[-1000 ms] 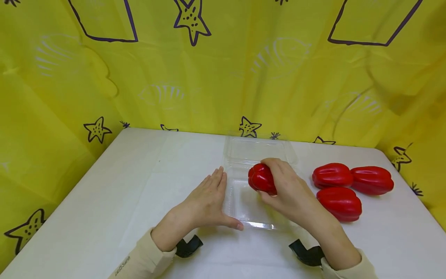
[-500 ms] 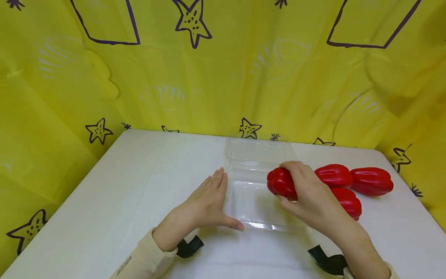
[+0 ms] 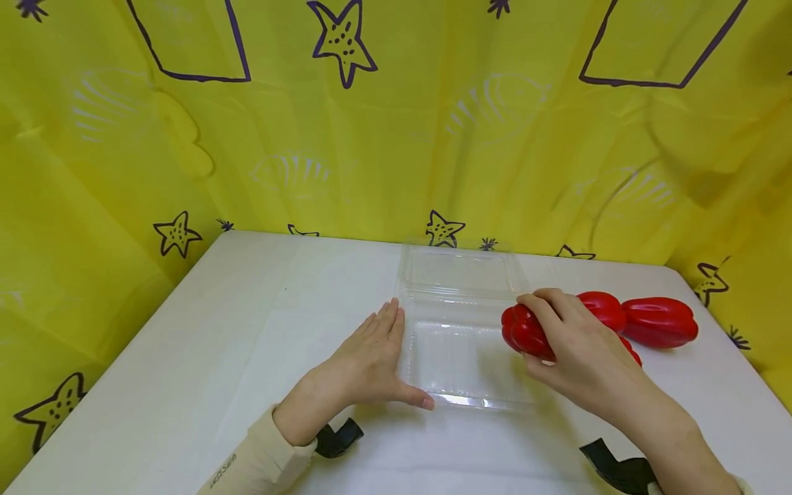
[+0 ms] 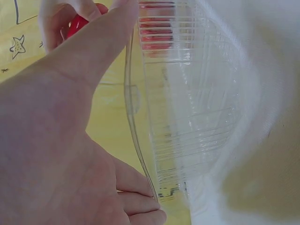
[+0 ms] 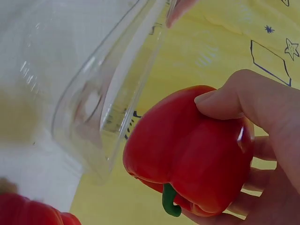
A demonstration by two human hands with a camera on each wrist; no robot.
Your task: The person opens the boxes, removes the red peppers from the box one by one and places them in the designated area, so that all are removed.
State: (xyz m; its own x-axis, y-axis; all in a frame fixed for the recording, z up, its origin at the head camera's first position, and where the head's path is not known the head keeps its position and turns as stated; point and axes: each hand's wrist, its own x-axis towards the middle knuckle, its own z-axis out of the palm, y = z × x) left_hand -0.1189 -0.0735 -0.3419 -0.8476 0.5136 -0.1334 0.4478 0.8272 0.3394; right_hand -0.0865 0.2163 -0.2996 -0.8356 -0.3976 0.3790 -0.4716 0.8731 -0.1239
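A red bell pepper (image 3: 524, 331) with a green stem is gripped by my right hand (image 3: 578, 354), above the right edge of a clear plastic clamshell box (image 3: 454, 357). In the right wrist view the thumb lies across the pepper (image 5: 187, 150) and the fingers curl round its far side. The box stands with its lid (image 3: 460, 270) folded back toward the curtain. My left hand (image 3: 365, 361) rests along the box's left side, fingers straight and thumb spread at the near corner. In the left wrist view its fingertips (image 4: 145, 206) touch the box rim.
Other red peppers lie at the right of the white table (image 3: 204, 357): one pepper (image 3: 661, 322) in full sight, another pepper (image 3: 603, 309) and a third pepper (image 3: 632, 352) partly behind my right hand. A yellow patterned curtain (image 3: 396, 137) hangs round the table.
My right hand has carried the pepper rightward from over the middle of the box to its right edge, now covering part of the loose peppers. The left hand has stayed in place.
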